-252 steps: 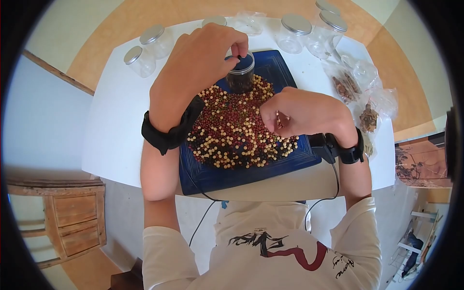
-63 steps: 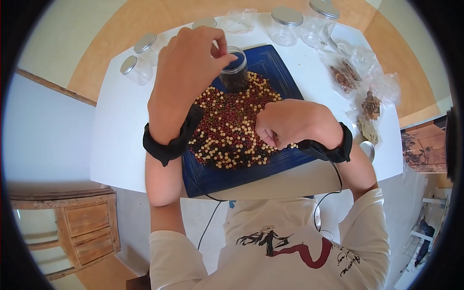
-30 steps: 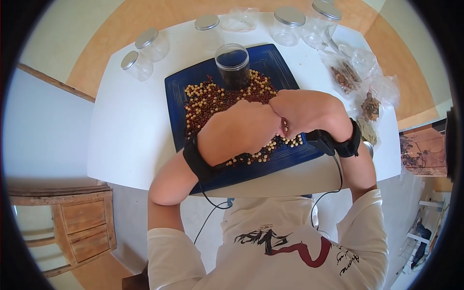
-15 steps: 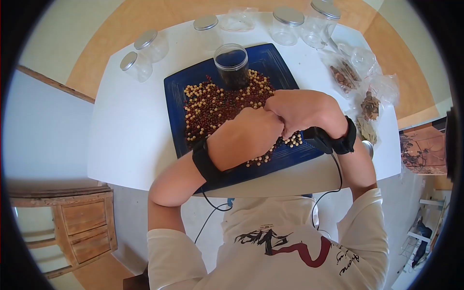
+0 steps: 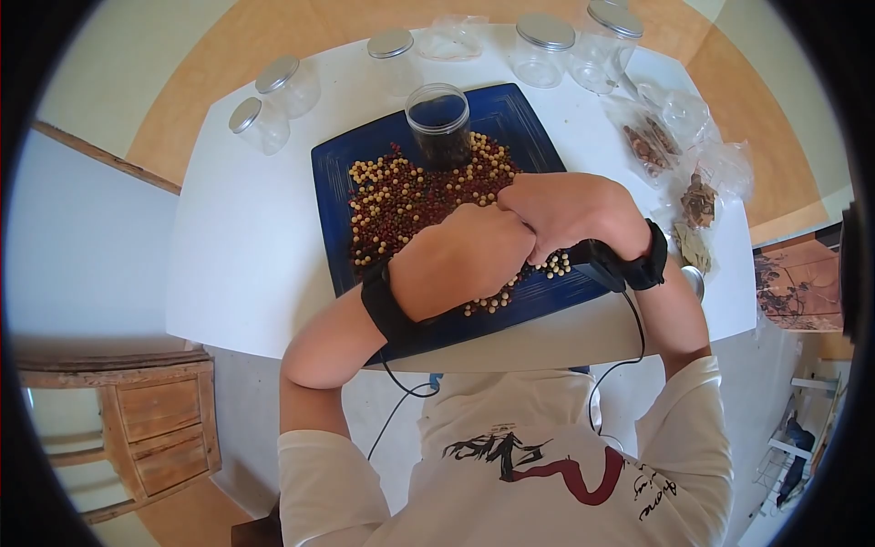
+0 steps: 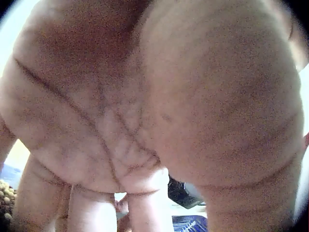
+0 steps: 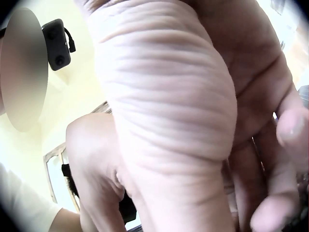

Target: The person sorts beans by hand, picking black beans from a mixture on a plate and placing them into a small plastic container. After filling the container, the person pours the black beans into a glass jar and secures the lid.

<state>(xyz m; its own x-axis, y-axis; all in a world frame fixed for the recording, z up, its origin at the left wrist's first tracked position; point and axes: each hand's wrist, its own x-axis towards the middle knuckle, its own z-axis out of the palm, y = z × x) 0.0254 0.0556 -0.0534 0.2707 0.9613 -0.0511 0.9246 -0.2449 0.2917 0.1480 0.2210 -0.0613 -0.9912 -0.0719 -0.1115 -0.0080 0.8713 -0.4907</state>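
With twelve o'clock pointing away from the person, the left hand (image 5: 463,255) and right hand (image 5: 574,214) meet over the near right part of a heap of mixed beans (image 5: 410,196), knuckles up. The left palm is hollowed, and the right hand's fingers bend inward. The fingertips come together out of sight, so I cannot tell whether either hand grasps anything.

The beans, pale yellow, red and dark, lie under both hands and spread toward eleven o'clock from the left hand. The key relation is to the open jar (image 5: 439,128): clear, lidless and part filled with something dark, it stands upright at the heap's far side, long axis vertical, mouth up. It lies just short of twelve o'clock from the left hand, the nearer one, and about ten from the right. Neither touches it.

Beneath is a square blue tray (image 5: 529,128) on a white table (image 5: 246,237). A small lidded jar (image 5: 260,126) stands at ten o'clock from the left hand. From the right, a bag of dried brown pieces (image 5: 649,146) lies between one and two, and a silver lid (image 5: 695,278) at four, partly behind the forearm.
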